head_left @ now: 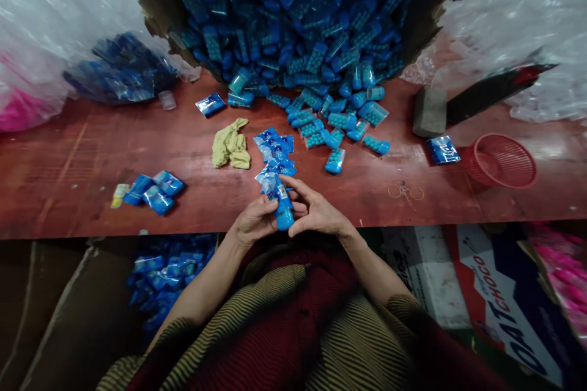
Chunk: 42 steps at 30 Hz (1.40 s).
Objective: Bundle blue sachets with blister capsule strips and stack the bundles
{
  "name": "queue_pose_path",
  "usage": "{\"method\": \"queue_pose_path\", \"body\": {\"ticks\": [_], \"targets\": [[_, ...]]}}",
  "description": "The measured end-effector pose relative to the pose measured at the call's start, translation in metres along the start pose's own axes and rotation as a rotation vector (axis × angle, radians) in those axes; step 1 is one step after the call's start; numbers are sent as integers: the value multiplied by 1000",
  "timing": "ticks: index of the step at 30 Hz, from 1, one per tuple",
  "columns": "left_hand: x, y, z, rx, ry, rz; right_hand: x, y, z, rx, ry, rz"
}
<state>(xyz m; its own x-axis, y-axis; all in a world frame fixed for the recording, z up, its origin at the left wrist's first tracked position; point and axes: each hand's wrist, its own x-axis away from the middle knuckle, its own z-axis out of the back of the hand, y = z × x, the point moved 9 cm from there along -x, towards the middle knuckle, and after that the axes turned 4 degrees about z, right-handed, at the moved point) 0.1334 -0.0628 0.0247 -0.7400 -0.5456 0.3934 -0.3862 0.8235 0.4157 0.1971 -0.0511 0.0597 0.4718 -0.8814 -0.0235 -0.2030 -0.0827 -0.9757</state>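
One blue bottle [285,219] is sitting just below frame centre in the grip of the left hand [254,217]; the right hand [322,211] is curving half-open alongside — light, even pressure should be sparing the printed film [282,193].

Gleaming smooth plastic here on the blue bottle [284,219], with crinkled, shiny film along the wrapper strip [274,151]. Over to soft, matt, rumpled cloth, by the look, at the yellow rag [229,145]. Glossy, scuffed, wood-like boarding across the tabletop [321,198]. Clear, slick plastic on the loose bottles [312,127]; rough, torn cardboard round the box [155,21]; hard, ribbed plastic in the red basket [509,180].
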Motion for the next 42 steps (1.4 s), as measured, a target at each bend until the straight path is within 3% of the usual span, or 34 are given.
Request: {"method": "queue_pose_path", "body": {"ticks": [5, 14, 21, 27, 38, 42], "targets": [[2, 0, -8, 20, 47, -75, 4, 6, 2, -129, 13, -49], [7, -5, -25, 8, 63, -94, 11, 3, 6, -119, 101, -26], [8, -10, -25, 59, 155, -123, 13, -12, 8, 12, 123, 89], [5, -11, -22, 108, 240, -170, 11, -9, 15, 73, 194, 88], [0, -7, -25, 142, 213, -231, 9, 10, 22, -40, 352, 96], [0, -7, -25, 165, 216, -271, 8, 12, 21, -93, 297, 79]]}}
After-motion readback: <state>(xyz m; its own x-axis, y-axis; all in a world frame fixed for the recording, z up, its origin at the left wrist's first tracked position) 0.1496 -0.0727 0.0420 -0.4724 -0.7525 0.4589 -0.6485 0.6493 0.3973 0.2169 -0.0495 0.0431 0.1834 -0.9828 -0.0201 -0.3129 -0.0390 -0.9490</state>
